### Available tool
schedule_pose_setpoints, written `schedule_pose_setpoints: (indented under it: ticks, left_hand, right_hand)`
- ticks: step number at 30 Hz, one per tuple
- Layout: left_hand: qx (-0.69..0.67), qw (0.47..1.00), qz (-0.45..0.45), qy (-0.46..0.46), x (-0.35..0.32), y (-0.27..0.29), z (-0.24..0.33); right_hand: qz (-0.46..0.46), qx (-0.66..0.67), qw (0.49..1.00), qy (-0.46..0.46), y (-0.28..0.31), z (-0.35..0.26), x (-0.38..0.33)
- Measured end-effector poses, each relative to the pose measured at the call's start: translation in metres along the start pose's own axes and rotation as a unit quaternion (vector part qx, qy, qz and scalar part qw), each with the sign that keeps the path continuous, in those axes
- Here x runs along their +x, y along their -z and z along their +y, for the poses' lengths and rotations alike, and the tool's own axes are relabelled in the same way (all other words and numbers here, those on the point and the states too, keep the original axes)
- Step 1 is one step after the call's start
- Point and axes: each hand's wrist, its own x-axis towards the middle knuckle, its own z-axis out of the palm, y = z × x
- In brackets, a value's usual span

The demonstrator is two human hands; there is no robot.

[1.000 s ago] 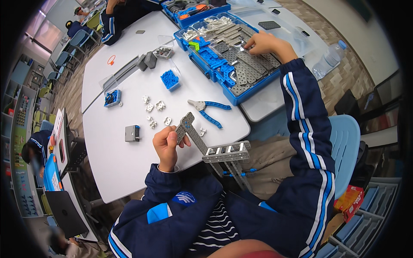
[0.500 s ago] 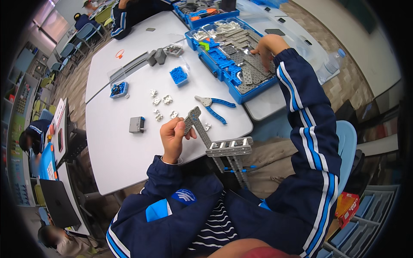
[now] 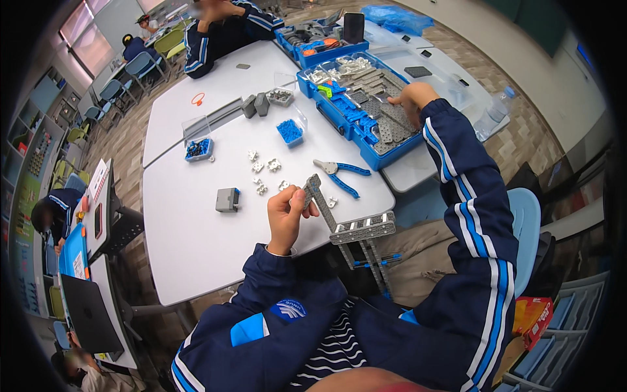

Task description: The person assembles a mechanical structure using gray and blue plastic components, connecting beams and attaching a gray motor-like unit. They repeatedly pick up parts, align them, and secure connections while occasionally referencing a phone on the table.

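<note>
My left hand is closed around the upper end of a grey plastic beam frame, built from perforated beams with white connectors and blue pins on its lower legs. The frame stretches rightward past the table's edge, over my lap. My right hand reaches into a blue parts case, thumb apart from the fingers, which point down at the grey perforated plates. The fingertips are partly hidden, and no part shows in them. Blue-handled pliers lie between my left hand and the case.
White connectors and a grey block lie on the white table. Farther off stand small boxes of blue pins and dark pins. A second blue case and a bottle are beyond. Another person sits across the table.
The whole view has shifted, so the table sits lower and more to the right. My right hand stays in the case, and my left keeps its grip. The person opposite shows raised hands.
</note>
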Motion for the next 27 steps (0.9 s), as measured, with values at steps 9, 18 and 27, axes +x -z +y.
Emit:
schedule_pose_setpoints:
  ticks: [9, 18, 27]
  left_hand:
    - [-0.023, 1.0, -0.013, -0.01, -0.003, 0.004, -0.001]
    - [-0.015, 0.999, -0.044, -0.009, -0.002, 0.004, 0.001]
    - [0.001, 0.999, -0.05, -0.017, -0.004, 0.004, 0.004]
  right_hand:
    - [0.041, -0.044, 0.998, 0.018, -0.006, 0.004, 0.002]
    - [-0.012, 0.006, 1.0, 0.014, 0.006, 0.01, 0.001]
    - [0.006, 0.053, 0.997, 0.049, 0.01, 0.021, 0.017]
